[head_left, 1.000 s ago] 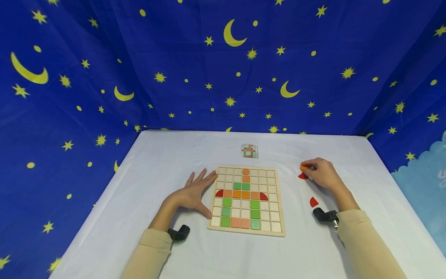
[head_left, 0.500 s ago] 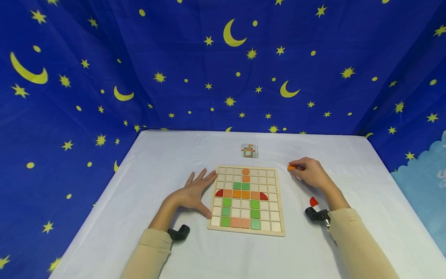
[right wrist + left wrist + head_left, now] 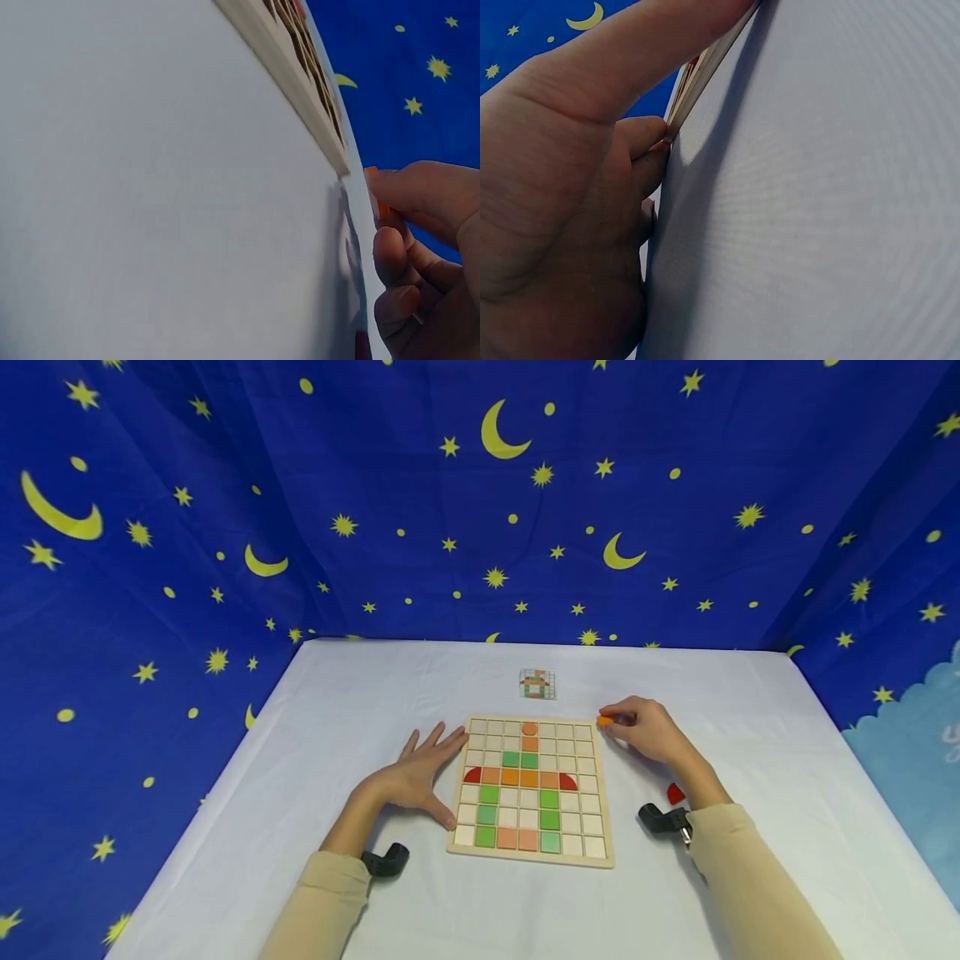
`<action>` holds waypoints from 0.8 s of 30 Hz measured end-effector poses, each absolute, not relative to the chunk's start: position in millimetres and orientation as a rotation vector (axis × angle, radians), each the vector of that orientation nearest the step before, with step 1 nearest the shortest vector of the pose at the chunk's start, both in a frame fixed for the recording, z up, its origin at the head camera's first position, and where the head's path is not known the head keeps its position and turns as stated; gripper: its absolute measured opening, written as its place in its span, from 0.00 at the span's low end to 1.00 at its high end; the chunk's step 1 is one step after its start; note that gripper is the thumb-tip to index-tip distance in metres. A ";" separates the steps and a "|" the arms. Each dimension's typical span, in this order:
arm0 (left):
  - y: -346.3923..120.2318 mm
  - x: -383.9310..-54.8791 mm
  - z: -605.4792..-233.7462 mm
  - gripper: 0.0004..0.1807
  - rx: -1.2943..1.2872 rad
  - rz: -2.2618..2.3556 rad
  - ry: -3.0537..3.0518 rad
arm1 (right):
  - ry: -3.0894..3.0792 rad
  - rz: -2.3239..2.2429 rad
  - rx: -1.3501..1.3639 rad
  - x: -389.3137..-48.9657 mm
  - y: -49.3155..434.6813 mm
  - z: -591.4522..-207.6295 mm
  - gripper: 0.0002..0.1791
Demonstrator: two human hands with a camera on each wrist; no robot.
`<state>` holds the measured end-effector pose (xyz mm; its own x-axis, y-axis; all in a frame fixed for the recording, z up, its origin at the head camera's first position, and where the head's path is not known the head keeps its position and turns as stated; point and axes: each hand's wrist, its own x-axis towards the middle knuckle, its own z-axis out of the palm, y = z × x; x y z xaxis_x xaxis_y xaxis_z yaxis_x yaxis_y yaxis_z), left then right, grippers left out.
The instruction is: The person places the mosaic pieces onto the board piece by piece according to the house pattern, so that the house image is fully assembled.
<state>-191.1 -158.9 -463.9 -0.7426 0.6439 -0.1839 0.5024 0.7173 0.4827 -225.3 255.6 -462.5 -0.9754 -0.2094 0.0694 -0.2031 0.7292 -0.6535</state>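
A square wooden grid board [image 3: 609,827] lies on the table, with green, orange, pink and red tiles among its plain cells. My left hand [image 3: 408,779] spreads its fingers at the board's left side; thumb and fingertips touch that edge, as the left wrist view also shows with the board's rim [image 3: 705,71]. Between thumb and finger, my right hand [image 3: 651,731] pinches a small orange tile [image 3: 604,721] just off the board's upper right corner. In the right wrist view the orange tile [image 3: 379,193] is held on edge, above the table.
A small pattern card [image 3: 537,684] lies behind the board. One red quarter-round tile [image 3: 675,793] lies right of the board, near the right wrist's black camera mount [image 3: 662,819]. A blue curtain [image 3: 420,485] with stars and moons closes off the table's back.
My right hand has moved left with the orange tile, from the loose red tiles to the board's upper right corner. The red tile once beside its fingers is out of sight. The left hand stays.
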 end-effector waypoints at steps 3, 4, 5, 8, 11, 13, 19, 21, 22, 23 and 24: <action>-158.9 -190.9 -463.8 0.77 0.894 0.591 2.586 | 2.903 -1.107 -0.368 -227.1 249.6 -461.4 0.17; -159.0 -190.9 -464.1 0.77 0.893 0.591 2.587 | 2.901 -1.110 -0.378 -227.8 247.6 -461.2 0.16; -159.1 -190.8 -464.1 0.77 0.893 0.591 2.588 | 2.899 -1.112 -0.388 -228.2 245.4 -460.8 0.16; -159.4 -190.6 -465.0 0.77 0.896 0.586 2.591 | 2.890 -1.120 -0.432 -229.8 238.5 -460.2 0.16; -159.6 -190.5 -465.7 0.77 0.900 0.582 2.594 | 2.876 -1.119 -0.487 -230.9 231.3 -460.0 0.16; -159.7 -190.5 -465.9 0.77 0.901 0.583 2.596 | 2.864 -1.120 -0.520 -231.3 226.5 -460.2 0.15; -159.7 -190.8 -465.8 0.77 0.898 0.586 2.596 | 2.839 -1.117 -0.583 -232.2 213.2 -459.6 0.15; -159.7 -191.1 -466.4 0.77 0.899 0.584 2.598 | 2.832 -1.120 -0.604 -232.9 209.4 -459.3 0.15; -159.7 -191.3 -466.8 0.77 0.900 0.582 2.599 | 2.828 -1.123 -0.615 -233.2 207.4 -458.9 0.15; -159.7 -191.5 -467.2 0.77 0.901 0.581 2.600 | 2.819 -1.129 -0.627 -233.4 205.4 -458.2 0.15; -159.8 -191.7 -467.6 0.77 0.900 0.579 2.600 | 2.812 -1.130 -0.639 -233.6 203.4 -457.6 0.15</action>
<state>-191.7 -159.8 -467.6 -0.7469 0.6426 -0.1710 0.5093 0.7182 0.4742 -233.6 203.4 -457.6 -0.9139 -0.3907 0.1101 -0.3581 0.6486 -0.6716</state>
